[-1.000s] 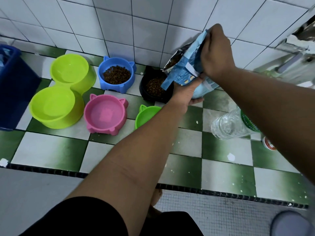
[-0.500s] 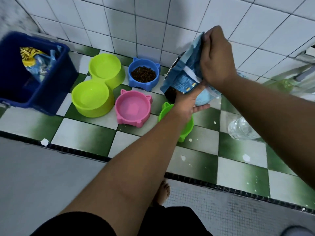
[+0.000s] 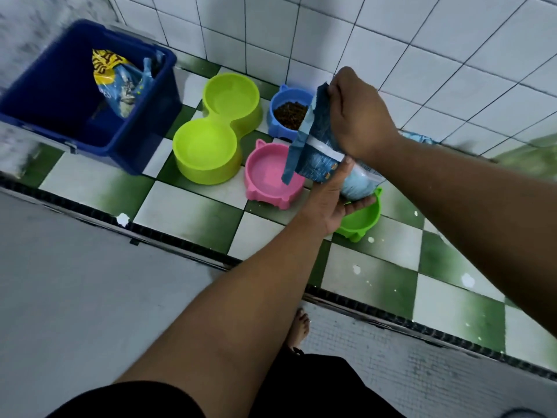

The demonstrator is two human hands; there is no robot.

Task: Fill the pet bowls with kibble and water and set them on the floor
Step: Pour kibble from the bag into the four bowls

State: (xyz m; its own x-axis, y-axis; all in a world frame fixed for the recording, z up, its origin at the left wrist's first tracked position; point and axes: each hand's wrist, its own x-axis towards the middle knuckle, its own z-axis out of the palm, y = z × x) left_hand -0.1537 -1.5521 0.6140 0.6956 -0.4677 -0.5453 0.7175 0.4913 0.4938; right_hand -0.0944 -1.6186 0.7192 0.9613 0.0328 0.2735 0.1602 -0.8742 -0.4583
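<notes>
A blue kibble bag (image 3: 319,152) hangs upright over the bowls. My right hand (image 3: 355,116) grips its folded top. Under it, my left hand (image 3: 331,200) cups the bottom with curled fingers. On the green-and-white tiled ledge stand a lime double bowl (image 3: 217,131), a blue eared bowl (image 3: 287,114) holding brown kibble, a pink eared bowl (image 3: 268,173) and a green bowl (image 3: 361,220) partly hidden by my left hand and the bag.
A dark blue bin (image 3: 72,98) at the left holds another yellow-and-blue bag (image 3: 119,82). A white tiled wall (image 3: 301,34) backs the ledge. A black-trimmed ledge edge (image 3: 187,245) runs across, with grey floor below. A bare foot (image 3: 300,327) shows near the bottom.
The bag and both hands have come lower and toward the pink bowl. The view swung left: the blue bin shows more fully, and the black bowl and the water bottle are gone from sight.
</notes>
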